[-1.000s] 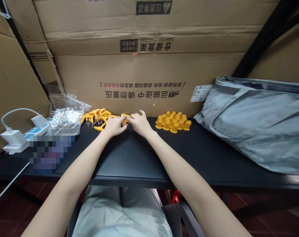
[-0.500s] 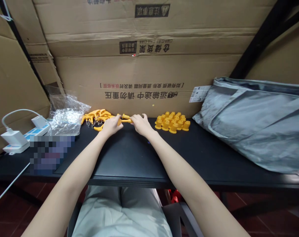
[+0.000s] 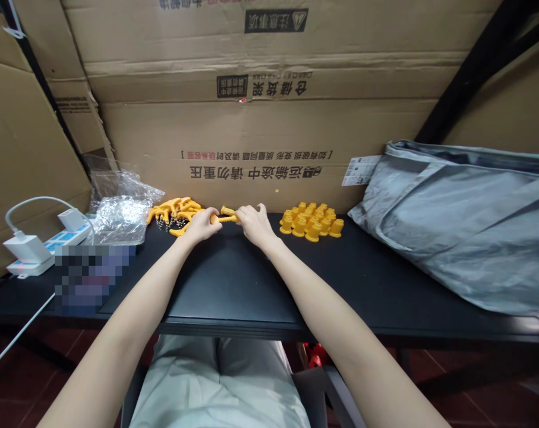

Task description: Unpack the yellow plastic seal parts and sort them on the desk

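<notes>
Between my two hands runs a ridged yellow plastic rod (image 3: 227,219). My left hand (image 3: 202,226) is closed around its left end, where a wider yellow part shows by the thumb. My right hand (image 3: 254,226) is closed, fingertips at the rod's right end and hiding it. A short yellow piece with a flared end (image 3: 227,210) lies just behind the rod, its right end near my right fingers. Left of my left hand is a pile of curved yellow plastic pieces (image 3: 175,206) with small metal chains. Several yellow flared caps (image 3: 312,229) stand grouped right of my right hand.
A black table (image 3: 233,285) lies under everything, with a cardboard wall (image 3: 260,131) behind. At left are clear plastic packaging (image 3: 120,214), a power strip (image 3: 62,241) with a white charger (image 3: 27,248), and a blurred-out flat item (image 3: 94,279). A grey bag (image 3: 456,232) fills the right.
My hands stay at nearly the same place on the yellow rod. My left fingers have shifted slightly, and the view has moved a very little.
</notes>
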`<state>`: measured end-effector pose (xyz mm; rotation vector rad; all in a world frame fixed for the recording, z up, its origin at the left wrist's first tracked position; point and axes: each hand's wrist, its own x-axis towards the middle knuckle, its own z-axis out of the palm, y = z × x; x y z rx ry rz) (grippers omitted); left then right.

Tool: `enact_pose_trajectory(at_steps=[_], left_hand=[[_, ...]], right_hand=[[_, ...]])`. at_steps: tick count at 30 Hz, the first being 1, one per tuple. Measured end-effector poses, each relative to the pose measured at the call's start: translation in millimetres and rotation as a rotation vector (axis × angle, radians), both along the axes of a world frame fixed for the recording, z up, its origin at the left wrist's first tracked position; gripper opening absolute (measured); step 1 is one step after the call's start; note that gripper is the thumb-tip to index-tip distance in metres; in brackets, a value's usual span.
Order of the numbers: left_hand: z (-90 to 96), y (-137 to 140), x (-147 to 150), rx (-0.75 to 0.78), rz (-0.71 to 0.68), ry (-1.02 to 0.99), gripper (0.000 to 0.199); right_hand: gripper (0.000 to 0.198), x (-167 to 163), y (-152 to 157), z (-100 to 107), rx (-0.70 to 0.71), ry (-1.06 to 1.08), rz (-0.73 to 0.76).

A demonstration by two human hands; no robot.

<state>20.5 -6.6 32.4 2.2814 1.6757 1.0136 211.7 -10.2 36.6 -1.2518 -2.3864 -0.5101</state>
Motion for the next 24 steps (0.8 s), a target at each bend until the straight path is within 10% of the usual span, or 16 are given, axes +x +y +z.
enact_pose_trajectory(at_steps=[24], left_hand=[[-3.0,-4.4,-1.7,0.039,-0.034,0.062,0.036]], right_hand=[[0.025,3.6,-0.3,-1.7,-0.123,-0.023,0.007]])
